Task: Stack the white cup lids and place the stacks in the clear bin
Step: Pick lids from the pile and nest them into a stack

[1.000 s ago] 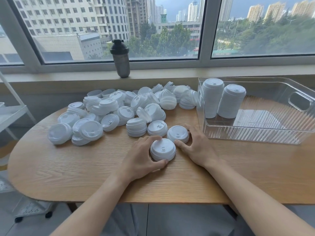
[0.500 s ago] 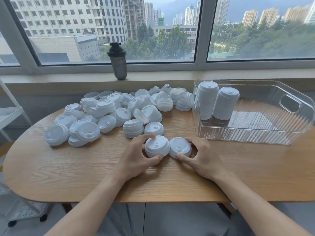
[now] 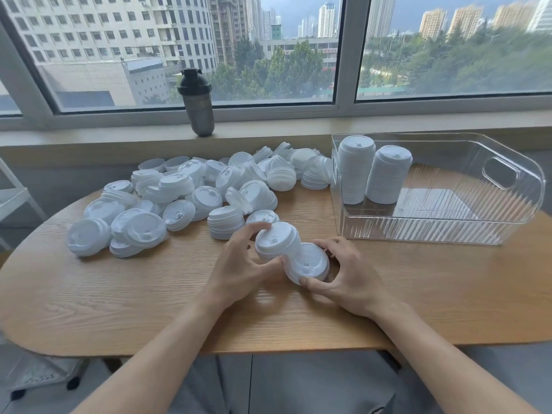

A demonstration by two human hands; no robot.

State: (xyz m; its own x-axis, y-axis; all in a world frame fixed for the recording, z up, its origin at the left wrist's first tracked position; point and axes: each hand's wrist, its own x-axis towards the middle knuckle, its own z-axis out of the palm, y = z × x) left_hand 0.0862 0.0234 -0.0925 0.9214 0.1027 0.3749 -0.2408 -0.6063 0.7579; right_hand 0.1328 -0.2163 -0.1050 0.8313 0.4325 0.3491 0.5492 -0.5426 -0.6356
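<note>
1. The left hand point(image 3: 239, 264) has thumb and fingers curled round a short stack of white lids point(image 3: 276, 240), lifted and tilted just above the worktop point(image 3: 119, 300); the right hand point(image 3: 349, 276) grips a second short stack point(image 3: 309, 264) by its rim, and the two stacks touch edge to edge between the hands.
2. The loose lids point(image 3: 191, 198) lie heaped across the far left of the worktop; two tall finished stacks point(image 3: 373, 174) stand upright in the left end of the clear bin point(image 3: 501, 210), which sits to the right of the heap.
3. The lids look like thin moulded plastic; I judge them very light, springy rather than stiff, smooth and a little slippery; a hard squeeze would likely buckle one, though breakage seems unlikely.
4. The best hold appears to be at the outer rim, thumb opposite fingers, as both hands have it now; a tall stack probably wants support at top and bottom so it does not fan apart.
5. How many lids each held stack contains cannot be counted; whether the lower one rests on the worktop is unclear; the right hand's fingertips are partly hidden behind it; the lids at the back of the heap overlap too much to separate.
</note>
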